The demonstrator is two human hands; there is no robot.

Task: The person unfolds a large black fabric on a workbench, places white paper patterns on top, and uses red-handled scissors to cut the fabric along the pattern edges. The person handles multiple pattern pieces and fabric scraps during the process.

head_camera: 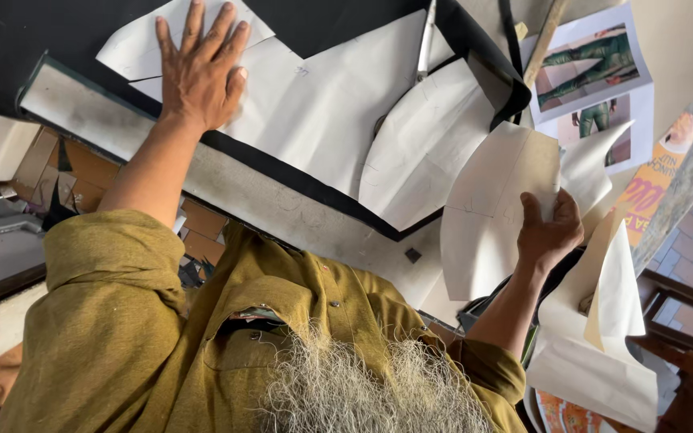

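Observation:
My left hand lies flat, fingers spread, on a white paper pattern piece that covers black fabric on the table. My right hand grips the edge of a curved white paper pattern piece and holds it up off the table's near corner. Another curved paper piece lies on the fabric between my two hands. A smaller paper piece sits just left of my left hand.
The table's pale edge runs diagonally in front of my olive shirt. A slim metal tool and a wooden stick lie at the far side. Printed pictures of green clothing and loose paper sheets are on the right.

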